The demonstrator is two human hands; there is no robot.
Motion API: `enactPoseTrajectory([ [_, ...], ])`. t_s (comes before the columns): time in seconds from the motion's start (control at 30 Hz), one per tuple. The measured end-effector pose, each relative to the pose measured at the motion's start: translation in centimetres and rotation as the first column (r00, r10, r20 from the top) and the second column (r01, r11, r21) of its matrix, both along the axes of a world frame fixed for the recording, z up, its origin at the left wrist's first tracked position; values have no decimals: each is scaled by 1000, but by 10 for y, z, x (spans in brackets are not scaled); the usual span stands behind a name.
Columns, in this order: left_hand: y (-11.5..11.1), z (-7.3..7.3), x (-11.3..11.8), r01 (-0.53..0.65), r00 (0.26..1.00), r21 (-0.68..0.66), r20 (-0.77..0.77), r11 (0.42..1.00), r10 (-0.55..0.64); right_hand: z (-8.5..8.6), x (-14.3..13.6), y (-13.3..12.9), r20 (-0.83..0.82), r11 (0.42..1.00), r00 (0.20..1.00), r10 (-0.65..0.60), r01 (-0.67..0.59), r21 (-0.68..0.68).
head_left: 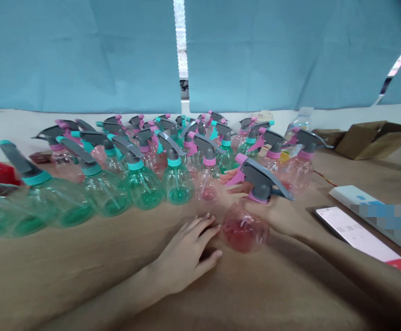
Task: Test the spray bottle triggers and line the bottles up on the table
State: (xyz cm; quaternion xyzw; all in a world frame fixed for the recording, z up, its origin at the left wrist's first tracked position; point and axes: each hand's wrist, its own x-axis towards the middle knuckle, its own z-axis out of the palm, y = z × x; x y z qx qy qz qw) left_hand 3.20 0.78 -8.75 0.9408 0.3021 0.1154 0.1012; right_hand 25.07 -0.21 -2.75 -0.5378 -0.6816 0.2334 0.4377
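The pink spray bottle point(243, 234) is just right of the middle of the frame, a bit low, with its round bottom down by the desk point(117, 266); the left hand point(189, 253) lies loose on the desk beside it, palm down, with nothing in it; its fingers come near the bottle, with a small gap. The right hand point(244, 187) is behind the bottle's top, and its fingers poke out to the left past the pink trigger point(235, 178); the bottle hides much of it — I can't tell if it is gripping or just touching.

The bottle could tip over if the right hand bumps its tall top; it could also knock the small pink bottle point(207, 181) just behind, and that one could bump the green bottle point(177, 184) next to it — they are packed close; a poor grip on the round, smooth side could let it slip.

The nozzle point(240, 159) points to the upper left of the frame; the grey lever point(283, 186) slopes to the lower right; the long way of the bottle goes from its bottom up to its top, leaning a little right in the frame.
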Motion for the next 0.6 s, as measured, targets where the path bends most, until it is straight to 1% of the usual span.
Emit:
enactPoseTrajectory([
  [0.1, 0, 0, 1, 0, 1000, -1, 21, 1000, 0, -1, -4, 0, -88, 999, 996, 7, -12, -47],
  [0.17, 0, -1, 0, 2, 1000, -1, 30, 1000, -2, 0, -6, -2, -121, 998, 992, -15, 6, -69],
  [0.23, 0, -1, 0, 3, 999, -1, 32, 1000, -3, 1, -6, -3, -124, 996, 991, -44, 35, -77],
  [0.4, -1, -1, -1, 5, 1000, -4, 29, 1000, -5, 1, -6, -4, -131, 996, 991, -37, 26, -83],
  [0.5, -2, 1, 0, 3, 1000, -3, 12, 1000, -3, 2, -7, -4, -124, 994, 990, -71, 60, -94],
  [0.6, -2, 1, 0, 1, 1000, -7, 9, 1000, -1, 3, -8, -4, -122, 993, 990, -70, 58, -100],
])
